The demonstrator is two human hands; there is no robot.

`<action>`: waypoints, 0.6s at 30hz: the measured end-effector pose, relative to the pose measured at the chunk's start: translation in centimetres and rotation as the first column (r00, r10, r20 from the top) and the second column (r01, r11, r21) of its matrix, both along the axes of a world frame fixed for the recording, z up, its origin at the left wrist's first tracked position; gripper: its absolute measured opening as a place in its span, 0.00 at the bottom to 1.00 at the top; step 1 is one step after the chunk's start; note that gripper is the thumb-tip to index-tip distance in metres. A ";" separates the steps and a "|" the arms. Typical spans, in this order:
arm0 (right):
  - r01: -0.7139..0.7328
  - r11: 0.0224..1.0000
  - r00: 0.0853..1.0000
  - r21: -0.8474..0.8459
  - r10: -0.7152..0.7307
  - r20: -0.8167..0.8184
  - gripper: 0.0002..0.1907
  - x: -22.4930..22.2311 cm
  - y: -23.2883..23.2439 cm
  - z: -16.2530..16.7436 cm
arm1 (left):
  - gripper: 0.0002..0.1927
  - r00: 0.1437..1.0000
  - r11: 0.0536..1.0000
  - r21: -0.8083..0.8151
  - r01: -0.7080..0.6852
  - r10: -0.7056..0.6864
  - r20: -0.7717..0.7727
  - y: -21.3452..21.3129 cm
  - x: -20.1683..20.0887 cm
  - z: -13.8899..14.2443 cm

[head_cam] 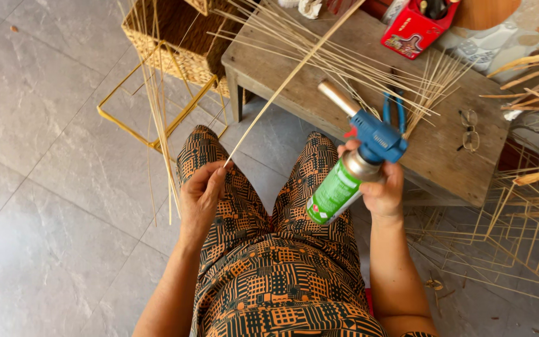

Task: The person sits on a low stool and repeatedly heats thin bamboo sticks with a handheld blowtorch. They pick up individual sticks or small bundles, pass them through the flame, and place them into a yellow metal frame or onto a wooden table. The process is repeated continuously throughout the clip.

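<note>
Bamboo, by the look of it: a long pale strip [288, 78] runs from the left hand [199, 193], whose fingers pinch its near end above the knee, up and across the wooden bench [444, 156] and out past the top edge. It looks light, thin and springy, likely to whip or bend if held only at the tip, and probably brittle if kinked; a pinch near the end, as now, seems enough for its weight.

Her right hand [378, 187] wraps around the neck of a gas torch [354, 162], green can below, blue head and metal nozzle pointing toward the bench. The can is smooth and round, heavier than anything else in hand, best gripped just under the head as it is.

More thin strips [357, 62] lie fanned on the bench beside blue-handled pliers [394, 112], spectacles [469, 130] and a red box [414, 28]. Whether the torch is lit I cannot tell; no flame shows. The strip's far end is cut off, and the woven basket [169, 37] is only partly in view.
</note>
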State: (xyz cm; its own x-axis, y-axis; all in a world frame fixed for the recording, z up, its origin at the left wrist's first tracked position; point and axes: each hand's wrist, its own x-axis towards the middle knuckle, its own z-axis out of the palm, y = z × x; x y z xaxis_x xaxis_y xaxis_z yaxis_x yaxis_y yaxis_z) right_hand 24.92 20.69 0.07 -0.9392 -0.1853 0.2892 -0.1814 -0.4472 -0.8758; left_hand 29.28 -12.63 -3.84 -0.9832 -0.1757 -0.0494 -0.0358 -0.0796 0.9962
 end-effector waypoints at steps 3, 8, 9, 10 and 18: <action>-0.134 0.990 0.991 0.049 0.134 -0.006 0.37 1.1 -1.2 -1.0 | 0.13 1.000 1.000 0.011 0.014 -0.014 -0.025 0.1 -0.9 0.6; -0.237 0.955 0.971 0.179 0.227 0.076 0.37 2.7 -2.3 -1.6 | 0.13 0.999 0.999 0.025 0.036 -0.036 -0.028 0.4 -1.7 1.2; -0.254 0.949 0.966 0.184 0.241 0.090 0.38 2.7 -2.4 -1.6 | 0.13 0.999 0.999 0.024 0.042 -0.042 -0.024 0.4 -1.7 1.2; -0.270 0.944 0.962 0.190 0.254 0.103 0.39 2.6 -2.5 -1.6 | 0.13 0.999 0.999 0.023 0.049 -0.049 -0.021 0.5 -1.8 1.2; -0.110 0.993 0.994 0.033 0.110 0.015 0.41 0.9 -2.3 -1.4 | 0.14 0.998 0.998 -0.007 0.063 -0.063 -0.020 0.4 -1.9 0.8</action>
State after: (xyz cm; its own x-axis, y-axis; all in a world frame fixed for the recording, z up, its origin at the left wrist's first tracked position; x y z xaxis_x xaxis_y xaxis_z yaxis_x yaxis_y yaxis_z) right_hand 25.82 18.34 -1.29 -0.9163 -0.2971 0.2686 -0.1208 -0.4344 -0.8926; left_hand 27.36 -12.23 -3.05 -0.9931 -0.1140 -0.0289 -0.0207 -0.0718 0.9972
